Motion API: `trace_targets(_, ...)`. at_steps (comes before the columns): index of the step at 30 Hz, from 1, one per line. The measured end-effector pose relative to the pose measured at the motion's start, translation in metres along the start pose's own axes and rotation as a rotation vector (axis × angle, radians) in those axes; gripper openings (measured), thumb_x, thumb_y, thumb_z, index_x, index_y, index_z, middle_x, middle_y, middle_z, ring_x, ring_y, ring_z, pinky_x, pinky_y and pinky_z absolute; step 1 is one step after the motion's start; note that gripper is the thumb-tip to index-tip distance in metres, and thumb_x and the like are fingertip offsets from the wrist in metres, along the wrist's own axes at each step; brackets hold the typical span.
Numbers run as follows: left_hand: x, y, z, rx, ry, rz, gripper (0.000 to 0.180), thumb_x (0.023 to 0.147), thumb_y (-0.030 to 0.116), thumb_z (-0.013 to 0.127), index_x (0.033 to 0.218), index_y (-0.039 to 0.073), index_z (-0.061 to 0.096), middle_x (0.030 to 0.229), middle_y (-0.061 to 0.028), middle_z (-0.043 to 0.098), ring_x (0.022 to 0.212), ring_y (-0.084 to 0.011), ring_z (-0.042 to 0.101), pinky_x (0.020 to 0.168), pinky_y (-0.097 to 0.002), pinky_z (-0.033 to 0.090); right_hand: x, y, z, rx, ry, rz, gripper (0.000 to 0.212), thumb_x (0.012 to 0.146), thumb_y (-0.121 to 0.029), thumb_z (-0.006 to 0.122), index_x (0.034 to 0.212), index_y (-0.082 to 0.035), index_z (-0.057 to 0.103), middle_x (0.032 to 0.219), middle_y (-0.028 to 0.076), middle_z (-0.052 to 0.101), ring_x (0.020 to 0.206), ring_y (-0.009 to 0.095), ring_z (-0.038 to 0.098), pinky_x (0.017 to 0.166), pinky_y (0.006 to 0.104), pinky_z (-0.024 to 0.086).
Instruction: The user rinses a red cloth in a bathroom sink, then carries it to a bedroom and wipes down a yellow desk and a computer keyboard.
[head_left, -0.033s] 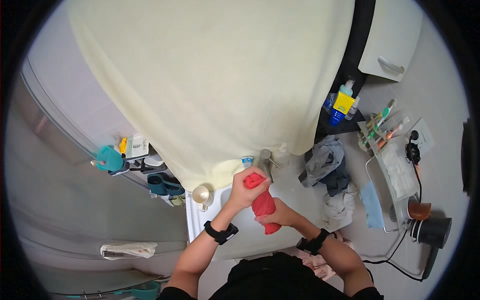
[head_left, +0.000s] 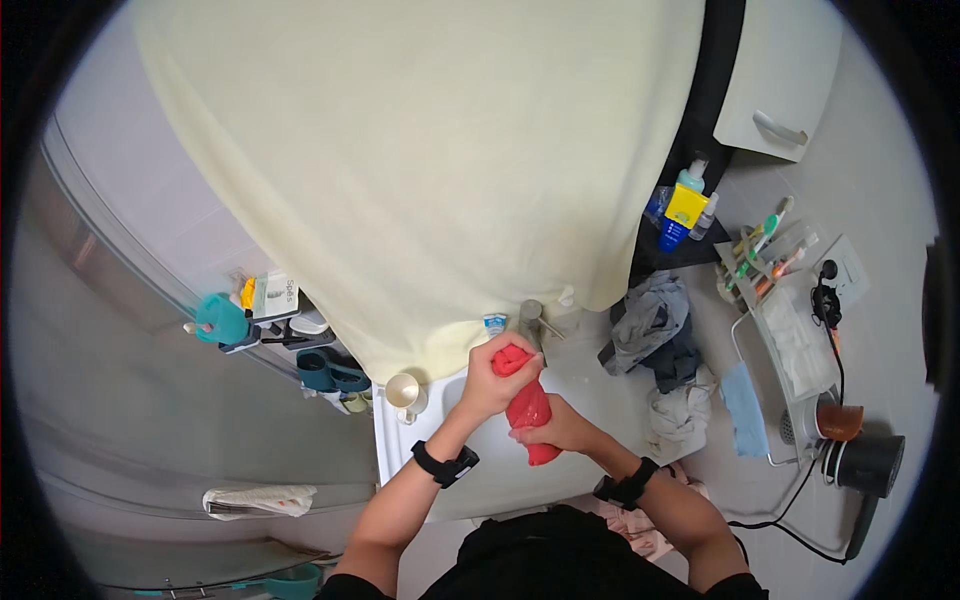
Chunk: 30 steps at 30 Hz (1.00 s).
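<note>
Over white sink point(head_left: 590, 395): left hand point(head_left: 490, 380) clenched round far end of red cloth point(head_left: 528, 407), right hand point(head_left: 563, 426) gripping nearer end; two-ended hold presumably maintains twist.

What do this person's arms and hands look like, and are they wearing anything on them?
The left hand and right hand are both bare, without gloves. Each wrist wears a black band, left and right, with a small dark boxy piece attached. Black sleeves show near the lower edge, leaving the forearms uncovered.
</note>
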<state>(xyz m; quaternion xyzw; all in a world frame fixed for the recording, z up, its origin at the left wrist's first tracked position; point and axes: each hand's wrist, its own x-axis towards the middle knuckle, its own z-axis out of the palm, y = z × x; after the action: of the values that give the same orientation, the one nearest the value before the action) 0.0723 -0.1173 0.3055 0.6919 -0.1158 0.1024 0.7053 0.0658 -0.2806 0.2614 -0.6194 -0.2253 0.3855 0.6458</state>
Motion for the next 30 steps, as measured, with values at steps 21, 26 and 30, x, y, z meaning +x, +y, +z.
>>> trace_targets(21,0.022,-0.026,-0.035,-0.296,-0.106,-0.372,0.029,0.083,0.027,0.071,0.092,0.000,0.066,0.109,-0.0146,0.062,0.102,-0.0217,0.061,0.091,-0.0360,0.049,0.032,0.005,-0.072,0.514,-0.747,0.312,0.053,0.078,-0.014,0.073,0.123,0.000,0.048,0.085,0.009,0.058,0.061,0.015,0.056,0.052,0.0273,0.046)
trace_targets(26,0.027,-0.031,-0.043,-0.921,-0.457,-0.109,0.059,0.062,0.041,0.084,0.102,0.007,0.057,0.137,-0.0246,0.045,0.137,-0.0425,0.032,0.111,-0.0588,0.027,0.041,0.020,-0.044,0.808,-0.941,0.458,0.052,0.079,-0.014,0.069,0.124,0.001,0.048,0.081,0.007,0.053,0.054,0.009,0.047,0.047,0.0243,0.040)
trace_targets(30,0.010,-0.051,-0.059,-1.290,-0.651,-0.008,0.068,0.054,0.043,0.090,0.103,0.010,0.056,0.142,-0.0256,0.040,0.134,-0.0519,0.033,0.107,-0.0627,0.033,0.043,0.027,-0.028,1.095,-1.045,0.454,0.055,0.079,-0.014,0.069,0.126,0.001,0.046,0.082,0.007,0.052,0.053,0.007,0.045,0.046,0.0226,0.038)
